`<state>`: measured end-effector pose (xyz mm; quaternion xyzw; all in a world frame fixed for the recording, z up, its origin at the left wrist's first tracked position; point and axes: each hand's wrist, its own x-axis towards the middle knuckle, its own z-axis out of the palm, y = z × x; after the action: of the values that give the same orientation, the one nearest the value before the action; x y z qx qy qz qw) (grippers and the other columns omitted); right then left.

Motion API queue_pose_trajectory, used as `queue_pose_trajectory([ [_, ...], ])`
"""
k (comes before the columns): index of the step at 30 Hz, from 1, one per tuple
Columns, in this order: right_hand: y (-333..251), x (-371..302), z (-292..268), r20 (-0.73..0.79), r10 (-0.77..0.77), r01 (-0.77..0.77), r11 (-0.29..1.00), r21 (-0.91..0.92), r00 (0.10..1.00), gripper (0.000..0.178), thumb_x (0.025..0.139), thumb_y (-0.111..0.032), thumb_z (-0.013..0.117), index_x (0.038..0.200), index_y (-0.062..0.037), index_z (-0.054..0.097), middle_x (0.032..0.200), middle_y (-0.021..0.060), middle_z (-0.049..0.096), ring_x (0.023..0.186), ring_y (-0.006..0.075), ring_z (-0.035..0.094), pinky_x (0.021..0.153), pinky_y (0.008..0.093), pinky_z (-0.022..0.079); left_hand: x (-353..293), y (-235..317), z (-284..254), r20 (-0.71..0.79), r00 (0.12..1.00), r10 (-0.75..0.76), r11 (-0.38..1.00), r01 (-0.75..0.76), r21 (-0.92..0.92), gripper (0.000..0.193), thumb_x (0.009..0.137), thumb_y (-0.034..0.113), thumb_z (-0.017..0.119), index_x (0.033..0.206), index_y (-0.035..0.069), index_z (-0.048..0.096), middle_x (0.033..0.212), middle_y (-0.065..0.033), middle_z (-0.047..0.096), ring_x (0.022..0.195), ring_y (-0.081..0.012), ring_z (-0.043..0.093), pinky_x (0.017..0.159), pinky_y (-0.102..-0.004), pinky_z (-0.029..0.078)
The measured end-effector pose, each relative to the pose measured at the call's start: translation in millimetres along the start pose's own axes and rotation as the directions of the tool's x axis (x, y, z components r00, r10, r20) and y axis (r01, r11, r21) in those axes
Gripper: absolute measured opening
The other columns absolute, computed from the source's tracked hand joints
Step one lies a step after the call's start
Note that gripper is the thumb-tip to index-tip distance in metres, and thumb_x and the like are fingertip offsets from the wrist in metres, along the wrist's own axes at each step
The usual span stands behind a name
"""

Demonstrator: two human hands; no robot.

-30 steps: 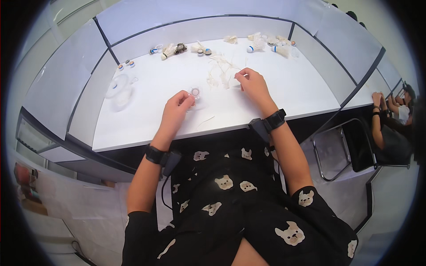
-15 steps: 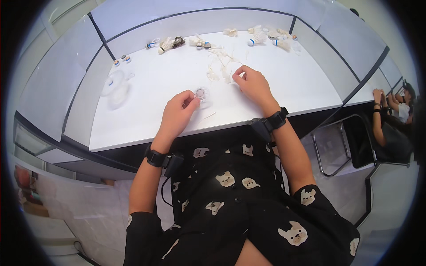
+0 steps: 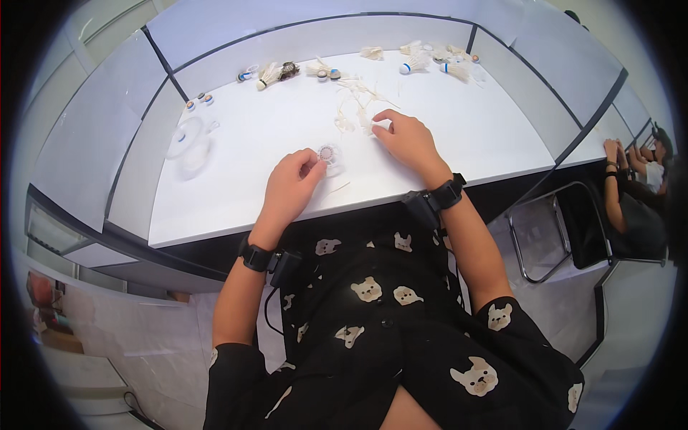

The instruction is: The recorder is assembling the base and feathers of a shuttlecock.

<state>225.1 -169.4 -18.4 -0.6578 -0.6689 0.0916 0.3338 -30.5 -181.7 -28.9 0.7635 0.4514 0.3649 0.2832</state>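
My left hand, near the front of the white table, pinches a small translucent plastic piece with a round, hole-ringed face between thumb and fingers. My right hand hovers farther back and to the right. Its thumb and index finger are apart, and nothing shows between them. Just left of those fingertips lies a loose heap of pale feather scraps. One thin feather strip rests on the table below the plastic piece.
Feathered shuttlecocks and cork bases line the back of the table. Translucent plastic pieces and several small round bases lie at the left. Low partitions enclose the table. A chair and other people are at the right.
My right thumb and index finger have parted from a near-pinch beside the feather scraps. The left hand keeps hold of the plastic piece, and the view has shifted slightly.
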Motion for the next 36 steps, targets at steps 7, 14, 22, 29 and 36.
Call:
queue_pose_trajectory([
  [7, -3.4, -2.9, -2.9, 0.031, 0.037, -0.038, 0.999, 0.014, 0.999, 0.025, 0.09, -0.03, 0.062, 0.106, -0.0131, 0.071, 0.082, 0.0161, 0.071, 0.087, 0.0348, 0.068, 0.081, 0.0433, 0.052, -0.9, -0.4, 1.6, -0.001, 1.0, -0.001, 1.0, 0.001, -0.013, 0.024, 0.09, 0.024, 0.064, 0.087, 0.001, 0.061, 0.079, -0.0122, 0.061, 0.076, -0.0245, 0.057, 0.071, -0.0352, 0.045],
  [14, 1.6, -2.6, 1.4, -0.05, -0.035, 0.037, 0.999, 0.037, 0.998, 0.024, 0.091, -0.029, 0.06, 0.102, -0.011, 0.071, 0.082, 0.0162, 0.071, 0.085, 0.0343, 0.068, 0.08, 0.043, 0.052, 2.7, 2.6, -1.8, 0.0, 1.0, 0.012, 1.0, -0.012, 0.005, 0.024, 0.09, 0.024, 0.064, 0.086, 0.0, 0.061, 0.075, -0.0129, 0.059, 0.072, -0.0239, 0.056, 0.068, -0.0347, 0.044],
  [22, 10.3, -1.1, 7.9, -0.075, -0.118, 0.117, 0.993, -0.017, 0.99, 0.026, 0.093, -0.032, 0.059, 0.106, -0.0124, 0.071, 0.076, 0.01, 0.069, 0.072, 0.0246, 0.066, 0.069, 0.0364, 0.05, 2.9, -1.7, 0.4, 0.012, 1.0, 0.013, 0.998, -0.012, -0.062, 0.025, 0.092, 0.023, 0.064, 0.085, 0.0, 0.059, 0.071, -0.006, 0.057, 0.068, -0.0143, 0.052, 0.067, -0.0291, 0.042],
  [29, 11.1, -2.0, 8.8, -0.067, -0.101, 0.102, 0.995, 0.012, 0.993, 0.029, 0.093, -0.033, 0.059, 0.105, -0.01, 0.07, 0.077, 0.0092, 0.069, 0.074, 0.0243, 0.065, 0.072, 0.0366, 0.05, 1.3, 3.0, 1.2, 0.004, 1.0, -0.003, 0.998, 0.003, -0.068, 0.024, 0.092, 0.023, 0.063, 0.085, 0.0, 0.058, 0.075, -0.0044, 0.061, 0.071, -0.0127, 0.054, 0.068, -0.0279, 0.043],
  [36, -3.9, 6.1, -1.6, -0.124, -0.124, 0.159, 0.931, 0.329, 0.984, 0.022, 0.096, -0.025, 0.061, 0.106, -0.0088, 0.071, 0.074, 0.0043, 0.066, 0.071, 0.0115, 0.063, 0.064, 0.0254, 0.048, 3.9, -2.8, 1.6, 0.032, 0.999, -0.013, 0.998, 0.015, -0.067, 0.02, 0.096, 0.018, 0.06, 0.086, 0.001, 0.058, 0.078, 0.0008, 0.058, 0.077, -0.0066, 0.051, 0.073, -0.0224, 0.04],
])
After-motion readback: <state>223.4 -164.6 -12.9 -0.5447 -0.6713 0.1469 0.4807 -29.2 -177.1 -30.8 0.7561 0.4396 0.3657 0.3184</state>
